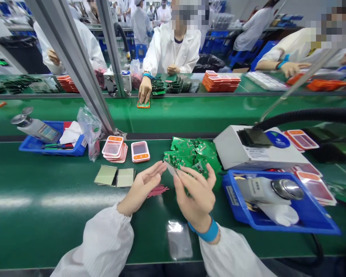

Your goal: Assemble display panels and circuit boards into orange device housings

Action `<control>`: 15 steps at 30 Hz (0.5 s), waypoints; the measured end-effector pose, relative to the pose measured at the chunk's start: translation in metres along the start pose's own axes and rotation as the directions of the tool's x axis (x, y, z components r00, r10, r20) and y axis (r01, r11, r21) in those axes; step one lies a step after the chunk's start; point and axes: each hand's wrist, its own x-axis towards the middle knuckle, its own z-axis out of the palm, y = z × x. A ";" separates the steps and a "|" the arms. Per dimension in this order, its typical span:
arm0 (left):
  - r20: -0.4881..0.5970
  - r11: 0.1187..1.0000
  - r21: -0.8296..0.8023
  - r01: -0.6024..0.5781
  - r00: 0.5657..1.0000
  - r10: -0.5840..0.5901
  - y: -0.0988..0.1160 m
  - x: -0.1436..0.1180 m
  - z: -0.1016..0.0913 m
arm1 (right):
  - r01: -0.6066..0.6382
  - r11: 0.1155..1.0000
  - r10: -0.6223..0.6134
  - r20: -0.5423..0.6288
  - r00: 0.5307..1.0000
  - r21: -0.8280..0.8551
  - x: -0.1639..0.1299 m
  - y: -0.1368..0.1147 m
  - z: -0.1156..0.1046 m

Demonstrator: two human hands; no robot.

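Observation:
My left hand (142,186) and my right hand (195,194) are raised over the green bench, both pinching a small thin grey panel (170,168) between their fingertips. Behind them lies a heap of green circuit boards (192,154). Thin pink strips (157,190) lie on the mat under my left hand. Two grey-green rectangular panels (115,176) lie flat to the left. Beyond these sit stacks of white and orange casings (114,148) and one more stack (140,151). A clear plastic sleeve (178,239) lies near the bench edge between my arms.
A blue tray (314,215) at right holds a dispenser bottle and white cloth. Behind it stands a white box (248,154) with a black hose. Another blue tray (50,148) with bottle sits left. A metal post (75,65) rises. A co-worker's hand (145,90) presses a casing across the belt.

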 end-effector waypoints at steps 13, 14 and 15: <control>0.189 0.991 -0.103 0.089 0.980 -0.068 0.006 -0.004 0.003 | 0.279 0.960 -0.279 0.105 0.955 0.011 -0.006 -0.010 0.003; 0.196 0.991 -0.112 0.077 0.979 -0.054 0.007 -0.004 0.003 | 0.283 0.959 -0.285 0.115 0.952 0.033 -0.006 -0.010 0.002; 0.207 0.990 -0.124 0.067 0.978 -0.041 0.008 -0.005 0.003 | 0.293 0.954 -0.298 0.117 0.947 0.055 -0.005 -0.010 0.001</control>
